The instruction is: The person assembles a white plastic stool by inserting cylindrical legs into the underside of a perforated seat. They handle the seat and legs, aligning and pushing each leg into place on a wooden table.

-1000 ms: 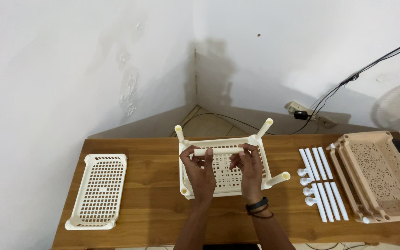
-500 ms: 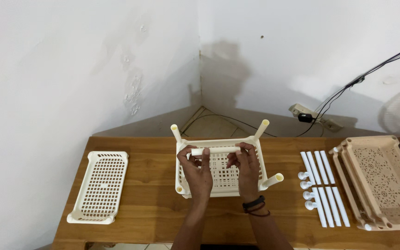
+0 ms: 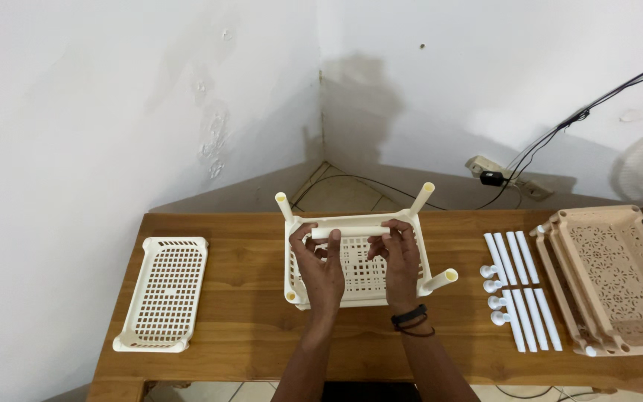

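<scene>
I grip a white tube point(image 3: 350, 232) level between my left hand point(image 3: 321, 269) and right hand point(image 3: 396, 260) — one end each. It hovers just above the cream tray point(image 3: 359, 277) mid-table, whose three fitted legs point up — steadying it.

Both hands, left hand point(image 3: 323, 266) and right hand point(image 3: 397, 259), are hovering over the middle tray point(image 3: 359, 277), whose posts point(image 3: 423, 199) are sticking up at three corners and hemming them in. Bare table point(image 3: 247, 298) is lying open between this tray and the left tray point(image 3: 163, 292), and again toward the near edge. On the right, tubes point(image 3: 524, 294) and small feet point(image 3: 493, 286) are filling the strip before the stacked trays point(image 3: 610, 281). The wall is closing off the far side.
</scene>
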